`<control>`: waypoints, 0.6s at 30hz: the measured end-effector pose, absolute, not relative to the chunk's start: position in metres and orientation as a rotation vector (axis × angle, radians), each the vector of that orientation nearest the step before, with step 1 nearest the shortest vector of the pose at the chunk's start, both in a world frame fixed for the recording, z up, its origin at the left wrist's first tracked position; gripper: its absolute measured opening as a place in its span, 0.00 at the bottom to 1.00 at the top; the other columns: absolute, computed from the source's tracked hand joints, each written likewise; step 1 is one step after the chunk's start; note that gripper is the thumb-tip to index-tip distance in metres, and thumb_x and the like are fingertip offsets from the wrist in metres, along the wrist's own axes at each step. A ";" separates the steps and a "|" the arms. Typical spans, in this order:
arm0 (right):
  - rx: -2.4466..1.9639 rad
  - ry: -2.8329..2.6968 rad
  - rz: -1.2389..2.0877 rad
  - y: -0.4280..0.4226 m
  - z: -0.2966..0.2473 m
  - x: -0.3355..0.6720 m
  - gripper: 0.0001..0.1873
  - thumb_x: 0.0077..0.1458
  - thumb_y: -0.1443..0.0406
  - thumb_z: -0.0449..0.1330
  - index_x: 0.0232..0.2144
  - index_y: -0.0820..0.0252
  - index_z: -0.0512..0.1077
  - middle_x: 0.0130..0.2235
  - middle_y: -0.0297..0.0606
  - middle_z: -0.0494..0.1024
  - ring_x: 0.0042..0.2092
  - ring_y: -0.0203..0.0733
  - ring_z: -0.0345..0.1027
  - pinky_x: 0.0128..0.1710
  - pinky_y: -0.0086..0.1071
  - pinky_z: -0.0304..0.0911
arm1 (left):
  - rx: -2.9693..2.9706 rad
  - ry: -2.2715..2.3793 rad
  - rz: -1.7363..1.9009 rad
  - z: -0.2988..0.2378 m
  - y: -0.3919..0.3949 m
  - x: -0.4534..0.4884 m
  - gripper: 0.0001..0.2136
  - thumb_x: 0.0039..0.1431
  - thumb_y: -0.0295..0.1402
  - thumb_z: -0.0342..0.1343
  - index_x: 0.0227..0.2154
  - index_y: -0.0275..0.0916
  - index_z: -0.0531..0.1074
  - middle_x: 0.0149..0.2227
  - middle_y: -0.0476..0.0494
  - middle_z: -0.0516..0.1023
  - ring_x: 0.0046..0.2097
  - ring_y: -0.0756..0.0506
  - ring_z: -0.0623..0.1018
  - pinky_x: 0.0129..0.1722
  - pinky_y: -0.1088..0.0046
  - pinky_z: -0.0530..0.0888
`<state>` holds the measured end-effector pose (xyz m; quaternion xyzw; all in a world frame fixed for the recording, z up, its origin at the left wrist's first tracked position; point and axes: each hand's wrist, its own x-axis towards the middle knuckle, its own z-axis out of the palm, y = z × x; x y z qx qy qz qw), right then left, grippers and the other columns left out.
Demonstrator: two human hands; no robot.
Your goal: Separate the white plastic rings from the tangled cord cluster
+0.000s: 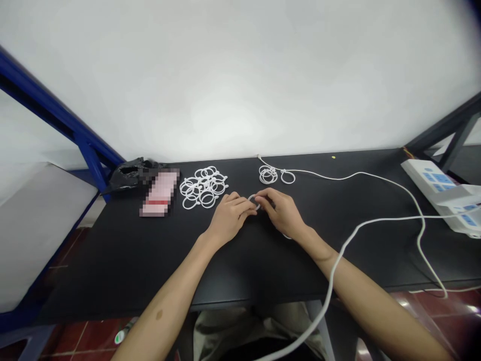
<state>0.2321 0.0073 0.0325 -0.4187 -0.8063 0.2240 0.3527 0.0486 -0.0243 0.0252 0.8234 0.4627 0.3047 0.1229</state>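
Observation:
Over the middle of the black table, my left hand (230, 214) and my right hand (281, 209) pinch one white ring (249, 198) between them. Fingers hide part of its rim. Left of my left hand lies a heap of white curtain rings (206, 188), each with a small eyelet. Behind my right hand is a smaller stack of the same rings (268, 176), with a single ring (288, 181) beside it. A bit of something white (286, 236) shows under my right wrist, mostly covered.
A white cable (358, 228) arcs over my right forearm; another (340, 178) runs along the table. White boxes with blue labels (436, 188) stand at right. A blurred pink packet (161, 193) and a black plastic bag (130, 175) lie at left. Blue frame (88, 145) borders the table.

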 end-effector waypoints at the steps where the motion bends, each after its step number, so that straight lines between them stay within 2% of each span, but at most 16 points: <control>1: -1.083 -2.076 0.577 0.007 0.032 0.232 0.08 0.63 0.62 0.55 0.35 0.57 0.73 0.33 0.36 0.79 0.33 0.38 0.72 0.36 0.31 0.66 | 2.401 1.353 0.894 0.025 -0.024 0.049 0.07 0.66 0.33 0.52 0.35 0.42 0.75 0.36 0.50 0.81 0.38 0.45 0.70 0.43 0.65 0.67; 12: -1.168 -2.077 0.566 0.008 0.033 0.233 0.09 0.63 0.63 0.55 0.31 0.57 0.73 0.26 0.31 0.77 0.25 0.34 0.69 0.29 0.27 0.60 | 2.412 1.372 0.882 0.024 -0.025 0.053 0.08 0.66 0.34 0.52 0.36 0.41 0.75 0.35 0.49 0.81 0.38 0.45 0.71 0.43 0.65 0.67; 18: -1.177 -2.046 0.583 0.008 0.031 0.233 0.08 0.62 0.62 0.57 0.33 0.57 0.73 0.26 0.31 0.77 0.27 0.35 0.71 0.31 0.28 0.61 | 2.437 1.363 0.917 0.022 -0.025 0.051 0.07 0.66 0.34 0.52 0.36 0.40 0.74 0.35 0.48 0.81 0.38 0.46 0.71 0.43 0.65 0.68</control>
